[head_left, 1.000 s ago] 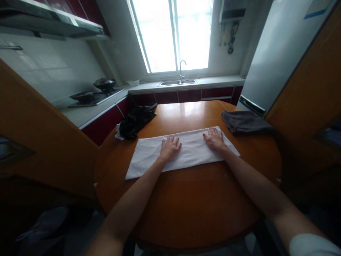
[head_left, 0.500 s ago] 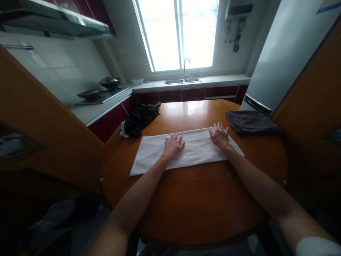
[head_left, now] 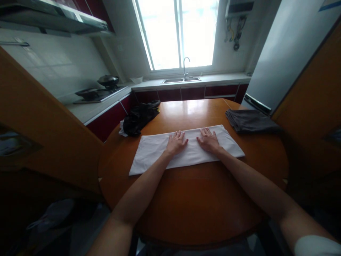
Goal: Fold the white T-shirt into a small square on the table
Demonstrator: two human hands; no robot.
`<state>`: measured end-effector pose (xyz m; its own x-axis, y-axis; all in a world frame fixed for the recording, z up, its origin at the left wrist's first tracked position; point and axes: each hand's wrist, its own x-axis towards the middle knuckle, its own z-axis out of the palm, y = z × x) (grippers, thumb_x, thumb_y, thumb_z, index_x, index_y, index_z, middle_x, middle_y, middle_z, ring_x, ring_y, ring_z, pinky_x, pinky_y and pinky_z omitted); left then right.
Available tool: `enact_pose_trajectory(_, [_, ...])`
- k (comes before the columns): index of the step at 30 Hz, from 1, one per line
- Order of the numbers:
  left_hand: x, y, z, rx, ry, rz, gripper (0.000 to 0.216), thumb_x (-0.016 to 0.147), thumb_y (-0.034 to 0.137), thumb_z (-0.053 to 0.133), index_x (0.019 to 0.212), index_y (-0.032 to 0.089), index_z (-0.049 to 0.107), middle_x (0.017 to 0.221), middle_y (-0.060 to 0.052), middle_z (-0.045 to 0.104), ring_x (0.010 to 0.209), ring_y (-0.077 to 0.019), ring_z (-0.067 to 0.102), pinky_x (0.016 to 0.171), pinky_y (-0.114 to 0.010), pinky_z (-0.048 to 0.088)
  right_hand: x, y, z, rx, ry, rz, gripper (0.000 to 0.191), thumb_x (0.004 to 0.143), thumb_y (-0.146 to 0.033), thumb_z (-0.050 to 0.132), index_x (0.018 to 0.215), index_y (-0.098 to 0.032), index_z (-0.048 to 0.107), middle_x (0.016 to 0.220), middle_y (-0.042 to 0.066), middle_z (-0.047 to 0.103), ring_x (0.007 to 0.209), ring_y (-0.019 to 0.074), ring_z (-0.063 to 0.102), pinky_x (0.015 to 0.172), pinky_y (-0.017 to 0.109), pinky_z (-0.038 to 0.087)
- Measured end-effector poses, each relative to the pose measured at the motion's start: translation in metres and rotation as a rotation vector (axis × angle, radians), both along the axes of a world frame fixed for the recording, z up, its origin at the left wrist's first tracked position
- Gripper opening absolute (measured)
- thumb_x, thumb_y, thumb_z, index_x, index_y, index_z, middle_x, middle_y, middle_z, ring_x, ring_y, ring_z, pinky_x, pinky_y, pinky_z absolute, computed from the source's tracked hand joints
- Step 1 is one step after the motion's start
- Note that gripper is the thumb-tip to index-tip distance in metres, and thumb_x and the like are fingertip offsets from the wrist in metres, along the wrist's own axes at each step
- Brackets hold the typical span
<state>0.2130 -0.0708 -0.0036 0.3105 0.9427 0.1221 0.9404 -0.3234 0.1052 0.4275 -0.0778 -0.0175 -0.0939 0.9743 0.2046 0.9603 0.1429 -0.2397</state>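
A white folded cloth (head_left: 151, 153) lies as a long flat strip across the middle of the wooden table (head_left: 202, 202). Flat on its centre rests my left hand (head_left: 176, 143), fingers spread and pointing away from me. My right hand (head_left: 209, 140) also lies palm down on the cloth, a short way to the right, with its fingers apart. Neither hand grips the fabric. Light creases show in the cloth around the hands.
A crumpled black garment (head_left: 140, 119) lies at the table's left edge, with a bit of white under it. Folded dark grey cloth (head_left: 250, 121) sits at the right. Beyond are a counter with a sink (head_left: 181, 80), a stove with pans (head_left: 108, 81) and a fridge (head_left: 282, 60).
My right hand has slid left across the white cloth, closer to my left hand. The left hand has shifted slightly to the right.
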Motion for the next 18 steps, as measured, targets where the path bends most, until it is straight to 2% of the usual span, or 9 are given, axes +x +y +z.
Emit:
enact_pose_trajectory(5, [0.0003, 0.0011, -0.0044, -0.049, 0.011, -0.011, 0.063, 0.102, 0.054, 0.033, 0.156, 0.021, 0.039, 0.167, -0.012, 0.025, 0.154, -0.0297, 0.022, 0.124, -0.053, 0.018, -0.0007, -0.0019, 0.0013, -0.061, -0.013, -0.015, 0.062, 0.103, -0.047, 0.035, 0.153, -0.011, 0.041, 0.164, 0.018, 0.03, 0.153, 0.0284, 0.023, 0.122, 0.052, 0.015])
enact_pose_trajectory(18, [-0.0026, 0.0012, -0.0078, 0.003, -0.039, -0.016, 0.054, 0.102, 0.045, 0.039, 0.149, 0.021, 0.049, 0.164, -0.011, 0.034, 0.151, -0.0295, 0.03, 0.123, -0.051, 0.022, -0.0004, -0.0001, -0.0007, -0.05, -0.004, -0.016, 0.061, 0.102, -0.047, 0.037, 0.152, -0.012, 0.044, 0.164, 0.017, 0.032, 0.152, 0.0279, 0.026, 0.122, 0.051, 0.016])
